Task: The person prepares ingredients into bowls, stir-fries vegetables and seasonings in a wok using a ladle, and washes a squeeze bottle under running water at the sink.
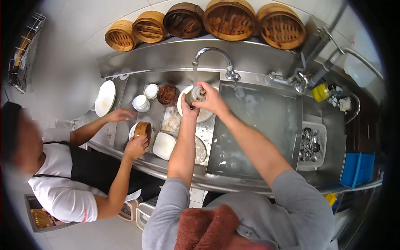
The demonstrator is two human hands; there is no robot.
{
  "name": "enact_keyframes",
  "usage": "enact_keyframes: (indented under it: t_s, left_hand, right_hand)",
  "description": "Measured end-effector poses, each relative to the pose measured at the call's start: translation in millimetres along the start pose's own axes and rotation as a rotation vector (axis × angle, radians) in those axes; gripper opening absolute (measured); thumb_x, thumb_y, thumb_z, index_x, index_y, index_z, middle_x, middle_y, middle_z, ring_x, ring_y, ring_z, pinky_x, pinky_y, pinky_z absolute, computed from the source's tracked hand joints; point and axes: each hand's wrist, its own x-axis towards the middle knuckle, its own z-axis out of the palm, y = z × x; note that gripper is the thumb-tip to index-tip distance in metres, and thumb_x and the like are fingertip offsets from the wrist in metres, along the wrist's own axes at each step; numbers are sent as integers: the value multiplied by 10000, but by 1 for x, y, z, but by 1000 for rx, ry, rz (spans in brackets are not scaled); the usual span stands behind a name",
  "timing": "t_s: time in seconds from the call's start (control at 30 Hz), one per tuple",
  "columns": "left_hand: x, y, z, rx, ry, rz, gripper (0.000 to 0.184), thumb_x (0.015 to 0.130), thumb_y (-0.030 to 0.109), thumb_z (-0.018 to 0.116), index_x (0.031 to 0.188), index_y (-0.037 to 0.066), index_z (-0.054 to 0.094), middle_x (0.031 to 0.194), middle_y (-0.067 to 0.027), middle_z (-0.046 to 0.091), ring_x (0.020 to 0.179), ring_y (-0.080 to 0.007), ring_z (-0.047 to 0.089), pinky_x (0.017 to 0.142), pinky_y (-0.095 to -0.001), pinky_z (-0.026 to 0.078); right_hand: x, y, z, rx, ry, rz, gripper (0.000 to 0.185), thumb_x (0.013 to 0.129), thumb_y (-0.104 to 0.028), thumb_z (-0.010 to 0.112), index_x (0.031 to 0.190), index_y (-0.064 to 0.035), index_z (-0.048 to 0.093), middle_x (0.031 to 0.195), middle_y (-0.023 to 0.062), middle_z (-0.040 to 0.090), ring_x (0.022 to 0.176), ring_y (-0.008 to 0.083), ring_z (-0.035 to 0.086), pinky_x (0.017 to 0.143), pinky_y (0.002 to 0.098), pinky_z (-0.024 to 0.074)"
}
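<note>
Under the running tap (214,52), my left hand (190,106) grips a clear cup (198,94) tilted with its mouth toward me. My right hand (211,100) is closed around the cup's other side, and some fingers show through or inside it. Whether the cup is glass or plastic I cannot tell. Just behind my hands lies a round white plate (184,101) in the left basin. A white square dish (164,146) sits left of my left forearm.
Cloudy water (254,133) fills the right basin. A white basket (314,146) of spoons stands to its right. Bamboo steamers (230,21) line the back ledge. At left, a co-worker (62,175) holds a small steamer (142,132). Stacked white bowls (141,103) stand in the left basin.
</note>
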Motion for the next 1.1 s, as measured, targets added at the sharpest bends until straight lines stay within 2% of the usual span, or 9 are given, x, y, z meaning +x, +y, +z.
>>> enact_keyframes:
  t_s: [0.17,0.3,0.37,0.47,0.67,0.73,0.8,1.0,1.1]
  left_hand:
    - [38,-1,21,-8,-35,3,347,904,318,523,1074,22,590,1030,-134,650,945,-278,631,847,-404,518]
    - [44,5,8,-7,-126,-139,356,916,326,487,1097,34,581,1053,-129,637,944,-281,622,847,-415,519]
    - [41,7,15,5,-6,-168,352,917,333,476,1107,57,583,1064,-125,632,958,-281,613,857,-434,512]
    - [39,14,13,64,152,-222,345,916,365,458,1120,121,591,1109,-114,611,997,-288,586,889,-487,482]
    - [37,9,8,42,188,-220,366,907,380,452,1129,120,583,1144,-121,597,1048,-311,576,912,-523,467]
    - [41,11,3,-73,71,-213,355,904,362,449,1116,112,585,1128,-129,604,1066,-314,576,911,-540,470]
    - [35,14,8,-56,55,-205,347,908,351,447,1103,102,588,1120,-137,606,1062,-318,580,909,-542,476]
    - [35,6,21,-57,25,-239,332,907,367,477,1092,118,595,1074,-102,625,994,-275,605,876,-484,493]
    - [25,11,20,-93,22,-204,310,905,365,508,1091,135,601,1063,-83,636,987,-257,608,868,-454,498]
  right_hand:
    - [19,29,15,-43,82,19,619,629,-159,766,1179,-26,514,1115,176,585,1006,332,594,880,367,483]
    - [21,59,17,-152,15,-81,591,690,-156,740,1217,-12,514,1153,158,591,1036,268,601,901,341,475]
    - [27,80,10,354,-182,131,569,738,-141,707,1252,13,519,1175,127,601,1060,194,583,913,316,465]
    - [35,98,7,616,-271,294,483,784,-116,676,1225,41,558,1071,77,650,951,129,590,858,281,474]
    - [41,88,24,217,-87,307,396,809,-198,684,1148,-1,625,965,105,681,806,86,592,701,272,482]
    - [41,80,29,232,-91,303,350,826,-231,675,1104,-20,647,920,115,685,784,91,598,697,277,482]
    - [39,87,35,272,-73,55,304,841,-227,656,1062,-18,662,856,105,694,751,133,612,697,290,486]
    - [54,73,33,165,-64,269,293,866,-253,588,1056,-36,647,950,177,660,845,241,639,769,346,484]
    - [34,49,33,44,7,-34,301,911,-255,484,1044,-43,651,983,181,662,940,326,622,819,370,471]
